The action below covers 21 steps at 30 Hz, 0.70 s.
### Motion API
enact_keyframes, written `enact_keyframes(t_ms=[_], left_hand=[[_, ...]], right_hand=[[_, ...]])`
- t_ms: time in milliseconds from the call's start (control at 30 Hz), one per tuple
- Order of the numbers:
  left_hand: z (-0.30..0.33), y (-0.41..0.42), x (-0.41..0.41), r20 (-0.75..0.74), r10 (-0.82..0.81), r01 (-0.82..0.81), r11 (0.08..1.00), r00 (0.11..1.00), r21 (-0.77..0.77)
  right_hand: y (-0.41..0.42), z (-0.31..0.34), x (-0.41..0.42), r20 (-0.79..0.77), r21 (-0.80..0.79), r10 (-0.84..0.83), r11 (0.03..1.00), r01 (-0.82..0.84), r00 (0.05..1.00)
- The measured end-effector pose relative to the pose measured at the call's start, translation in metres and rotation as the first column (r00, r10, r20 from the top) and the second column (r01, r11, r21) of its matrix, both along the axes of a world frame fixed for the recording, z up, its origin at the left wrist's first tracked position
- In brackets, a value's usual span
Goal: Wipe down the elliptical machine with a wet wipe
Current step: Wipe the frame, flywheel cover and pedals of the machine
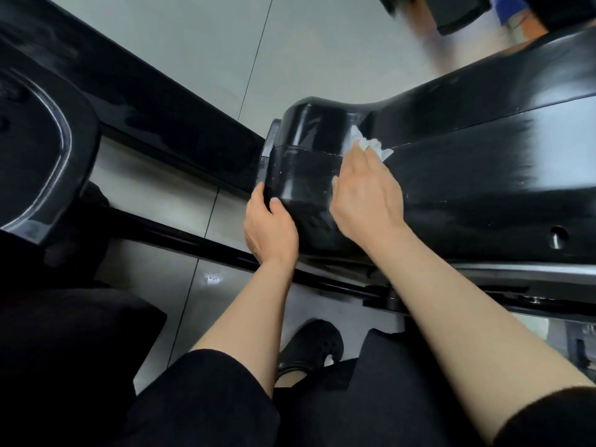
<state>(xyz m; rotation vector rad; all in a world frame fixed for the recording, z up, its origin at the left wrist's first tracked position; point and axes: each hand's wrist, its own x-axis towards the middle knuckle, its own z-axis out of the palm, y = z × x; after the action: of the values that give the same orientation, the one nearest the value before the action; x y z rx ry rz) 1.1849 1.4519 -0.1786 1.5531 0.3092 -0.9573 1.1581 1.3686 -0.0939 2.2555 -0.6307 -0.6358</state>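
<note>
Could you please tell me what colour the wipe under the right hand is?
White: the wipe shows against the glossy black housing in the head view.

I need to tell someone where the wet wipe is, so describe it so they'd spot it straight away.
Find the big glossy black elliptical housing running across the right half of the view. On its top, near the rounded end, the right hand presses down with straight fingers; the wet wipe sticks out from under its fingertips. It is the only white, crumpled thing on the black shell.
</note>
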Motion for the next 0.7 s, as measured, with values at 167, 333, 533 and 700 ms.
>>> enact_keyframes(t_ms=[167,333,533,700], left_hand=[[-0.010,0.009,0.004,-0.097,0.059,-0.064,0.997,0.993,-0.049],[-0.015,0.008,0.006,-0.155,0.086,-0.094,0.994,0.984,-0.048],[-0.010,0.000,0.006,-0.114,0.127,-0.126,0.992,0.985,0.011],[-0.003,-0.003,0.002,-0.131,0.165,-0.172,0.984,0.978,-0.046]], right_hand=[[0.043,-0.038,0.013,0.065,0.349,0.027,0.936,-0.048,0.998],[-0.013,-0.030,0.037,0.216,0.496,-0.298,0.854,0.158,0.930],[0.005,-0.039,0.035,0.153,0.633,-0.074,0.773,-0.040,0.985],[-0.004,-0.029,0.024,0.212,0.525,-0.147,0.851,0.014,0.966]])
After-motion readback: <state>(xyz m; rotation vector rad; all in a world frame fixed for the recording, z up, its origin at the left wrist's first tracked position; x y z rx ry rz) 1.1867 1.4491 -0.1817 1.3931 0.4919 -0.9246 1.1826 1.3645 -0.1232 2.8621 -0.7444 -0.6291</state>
